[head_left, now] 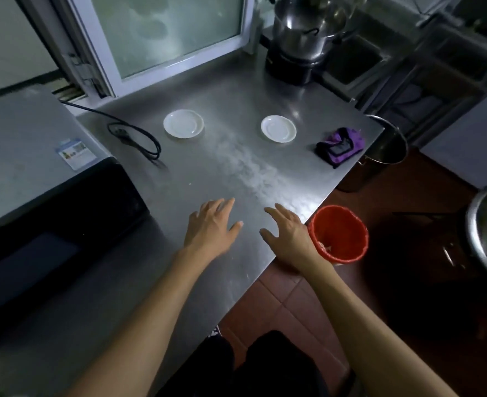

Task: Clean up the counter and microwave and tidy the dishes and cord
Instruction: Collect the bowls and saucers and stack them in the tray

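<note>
I count two white saucers, one far left (183, 123) and one far right (278, 128), one black cord (139, 136), one purple cloth (341, 146), one microwave (36, 179) at left, one red bucket (340, 233) near right, and two steel pots, one far (305, 27), one right (385, 150).

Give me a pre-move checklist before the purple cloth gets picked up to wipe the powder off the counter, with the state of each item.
1. Both hands free: ok. The left hand and right hand are open over the counter and hold nothing.
2. Purple cloth reachable: ok, it lies near the counter's right edge with nothing on it.
3. Wipe path free of dishes: ok. The left saucer and right saucer sit beyond the white powder streak.
4. Cord out of the powder: ok, it loops to the left, beside the microwave.
5. Red bucket placed to catch sweepings: ok, below the counter corner.
6. Cloth damp: cannot tell.
</note>
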Demonstrator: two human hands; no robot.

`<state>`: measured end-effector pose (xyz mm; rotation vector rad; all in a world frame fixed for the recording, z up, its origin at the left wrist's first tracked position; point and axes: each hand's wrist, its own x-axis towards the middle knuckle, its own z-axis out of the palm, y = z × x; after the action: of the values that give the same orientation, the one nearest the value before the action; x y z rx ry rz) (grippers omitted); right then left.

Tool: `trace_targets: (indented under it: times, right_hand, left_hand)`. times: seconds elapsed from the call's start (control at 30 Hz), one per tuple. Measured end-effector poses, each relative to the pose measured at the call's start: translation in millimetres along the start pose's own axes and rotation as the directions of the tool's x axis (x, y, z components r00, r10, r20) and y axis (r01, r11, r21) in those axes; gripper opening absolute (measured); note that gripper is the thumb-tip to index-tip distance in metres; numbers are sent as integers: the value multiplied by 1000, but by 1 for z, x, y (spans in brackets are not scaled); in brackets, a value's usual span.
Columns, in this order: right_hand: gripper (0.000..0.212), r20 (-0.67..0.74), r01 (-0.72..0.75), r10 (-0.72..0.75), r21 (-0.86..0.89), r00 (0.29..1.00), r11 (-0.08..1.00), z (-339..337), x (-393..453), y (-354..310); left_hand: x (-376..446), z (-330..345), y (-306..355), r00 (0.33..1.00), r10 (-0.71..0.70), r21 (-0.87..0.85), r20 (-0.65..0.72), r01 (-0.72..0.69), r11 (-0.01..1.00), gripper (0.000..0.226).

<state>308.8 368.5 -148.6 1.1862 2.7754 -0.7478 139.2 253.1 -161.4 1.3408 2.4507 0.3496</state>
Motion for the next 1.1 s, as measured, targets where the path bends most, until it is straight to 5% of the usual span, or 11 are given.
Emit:
trace_targets:
  times: [0.37, 0.77, 1.1]
  right_hand:
    - [63, 89, 84, -78, -62, 993, 995, -13, 125, 20]
    - [77, 152, 59, -37, -144, 988, 988, -51, 324, 117]
    - [107, 284, 173, -84, -303, 955, 937, -48, 437, 135]
  left_hand:
    - [98, -1, -8, 994, -106, -11, -12, 106, 994, 64]
    - [269, 20, 42, 974, -224, 45, 38, 223, 974, 63]
    - [332, 20, 46, 946, -320, 17, 49, 320, 947, 59]
